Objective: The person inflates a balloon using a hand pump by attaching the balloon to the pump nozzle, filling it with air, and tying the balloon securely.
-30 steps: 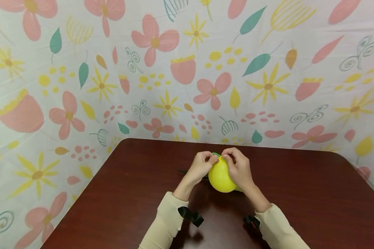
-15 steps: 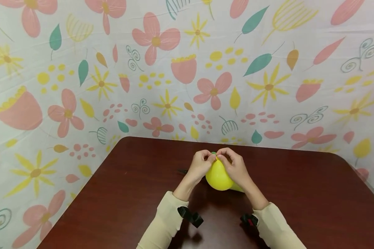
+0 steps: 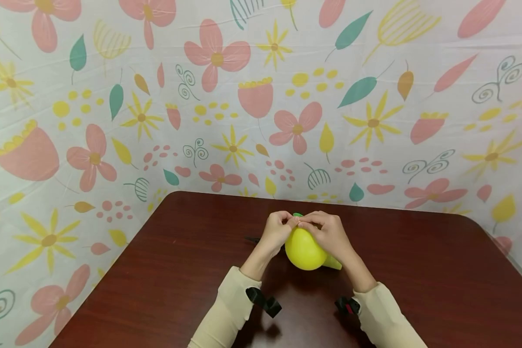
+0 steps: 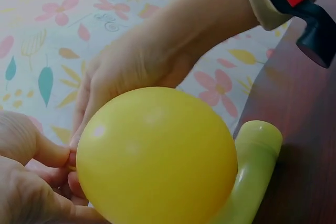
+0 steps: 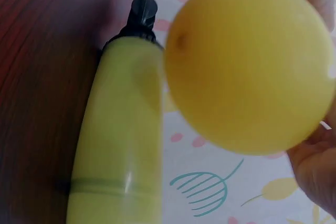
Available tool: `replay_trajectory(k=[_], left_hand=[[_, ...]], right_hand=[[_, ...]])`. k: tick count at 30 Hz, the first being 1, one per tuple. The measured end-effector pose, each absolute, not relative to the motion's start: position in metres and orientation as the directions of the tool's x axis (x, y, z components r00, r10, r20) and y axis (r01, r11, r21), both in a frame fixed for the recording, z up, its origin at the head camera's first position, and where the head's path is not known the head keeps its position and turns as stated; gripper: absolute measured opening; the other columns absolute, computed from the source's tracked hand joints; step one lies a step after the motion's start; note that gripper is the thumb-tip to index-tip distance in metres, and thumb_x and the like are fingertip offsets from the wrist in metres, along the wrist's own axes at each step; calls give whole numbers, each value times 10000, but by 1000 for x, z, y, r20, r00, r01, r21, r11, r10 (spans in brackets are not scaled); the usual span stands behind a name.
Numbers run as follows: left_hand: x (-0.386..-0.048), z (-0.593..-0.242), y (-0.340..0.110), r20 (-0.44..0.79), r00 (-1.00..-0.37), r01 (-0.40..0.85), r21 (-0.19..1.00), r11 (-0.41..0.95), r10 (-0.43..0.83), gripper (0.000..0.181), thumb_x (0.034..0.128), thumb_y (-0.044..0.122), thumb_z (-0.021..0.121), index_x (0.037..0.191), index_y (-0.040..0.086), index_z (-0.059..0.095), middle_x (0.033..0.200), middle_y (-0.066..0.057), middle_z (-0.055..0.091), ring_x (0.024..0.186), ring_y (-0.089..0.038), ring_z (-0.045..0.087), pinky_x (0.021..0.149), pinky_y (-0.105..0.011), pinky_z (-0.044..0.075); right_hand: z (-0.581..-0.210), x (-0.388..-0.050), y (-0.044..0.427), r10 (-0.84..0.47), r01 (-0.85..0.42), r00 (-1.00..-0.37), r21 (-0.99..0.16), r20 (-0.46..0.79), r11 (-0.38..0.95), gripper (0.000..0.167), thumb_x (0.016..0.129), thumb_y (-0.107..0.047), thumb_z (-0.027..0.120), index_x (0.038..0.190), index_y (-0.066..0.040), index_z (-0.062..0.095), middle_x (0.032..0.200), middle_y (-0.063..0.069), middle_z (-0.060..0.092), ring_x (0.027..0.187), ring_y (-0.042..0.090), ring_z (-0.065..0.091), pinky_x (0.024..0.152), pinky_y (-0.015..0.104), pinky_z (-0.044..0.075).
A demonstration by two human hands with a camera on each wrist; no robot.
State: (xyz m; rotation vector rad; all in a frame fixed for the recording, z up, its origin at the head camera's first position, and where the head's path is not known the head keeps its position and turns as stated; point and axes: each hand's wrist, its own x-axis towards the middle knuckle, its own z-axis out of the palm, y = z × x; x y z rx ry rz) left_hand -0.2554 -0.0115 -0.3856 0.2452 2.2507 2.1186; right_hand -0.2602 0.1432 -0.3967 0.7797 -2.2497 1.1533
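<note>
An inflated yellow balloon point(image 3: 305, 251) hangs neck up between both hands, above the table. My left hand point(image 3: 277, 233) pinches at its neck with thumb and fingers. My right hand point(image 3: 330, 236) pinches the same spot from the other side, its fingertips meeting the left ones. The neck itself is mostly covered by fingers. In the left wrist view the balloon point(image 4: 157, 153) hides part of both hands. A yellow-green hand pump point(image 5: 118, 129) with a black nozzle point(image 5: 144, 9) lies behind the balloon.
A small green thing point(image 3: 297, 214), its kind unclear, shows just behind the fingertips. The pump's dark tip point(image 3: 252, 239) sticks out left of the left wrist. The dark brown table point(image 3: 191, 251) meets a flower-patterned cloth point(image 3: 226, 116) at its back and left.
The balloon and both hands have shifted slightly left. The right fingers have come over the neck, closer to the left fingertips. More of the pump's end shows beside the right wrist.
</note>
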Motion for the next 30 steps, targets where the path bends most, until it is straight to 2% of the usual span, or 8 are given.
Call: replay_trajectory(k=[6,11,16,19,24,27,30], left_hand=[[-257,-387,-12,96,-990,100,994,35,106,233,964,81,595,847,-114,640,764,-48,586,635,-83,529,589,-177,462],[-258,-391,-6,126,-990,121,990,-69,70,201,897,72,689,915,-128,682,908,-156,698,721,-65,612,674,-187,533],[-259,-395,-2,103,-993,95,986,-138,53,182,837,41,746,914,-105,669,866,-54,699,756,-68,620,721,-188,535],[-260,-398,-2,113,-987,103,990,-95,110,193,879,84,710,987,-69,665,926,-33,673,797,-69,574,718,-169,487],[-257,-398,-3,203,-949,217,975,35,242,239,949,122,623,1129,-25,678,1136,-161,682,874,-57,568,750,-165,485],[-255,-396,-2,264,-927,301,947,108,265,220,954,110,605,1084,-38,700,1104,-208,695,856,-35,554,755,-163,473],[-254,-394,-3,264,-926,304,945,121,270,209,956,104,589,1014,-58,707,1025,-227,701,793,-34,552,722,-172,470]], right_hand=[[-401,-260,137,-164,-708,-657,-527,735,470,33,855,21,690,851,27,723,823,135,720,708,212,664,648,122,511],[-400,-258,134,-60,-687,-656,-562,752,461,46,865,33,674,845,8,708,815,141,717,676,45,588,616,68,435],[-400,-258,131,14,-638,-695,-626,719,447,60,881,-1,677,848,30,716,821,156,731,744,-50,589,660,33,445],[-400,-258,131,42,-633,-700,-647,713,426,55,877,7,679,856,28,725,828,160,735,773,-39,611,690,29,459],[-399,-258,131,56,-660,-677,-638,734,397,57,861,46,679,851,19,729,824,162,734,806,-54,612,740,26,458],[-398,-258,131,55,-663,-674,-637,736,393,52,852,48,686,848,16,727,827,163,728,796,-70,585,734,23,441],[-397,-259,133,46,-642,-698,-653,715,401,47,868,21,680,865,11,726,850,171,723,778,-84,553,701,31,427]])
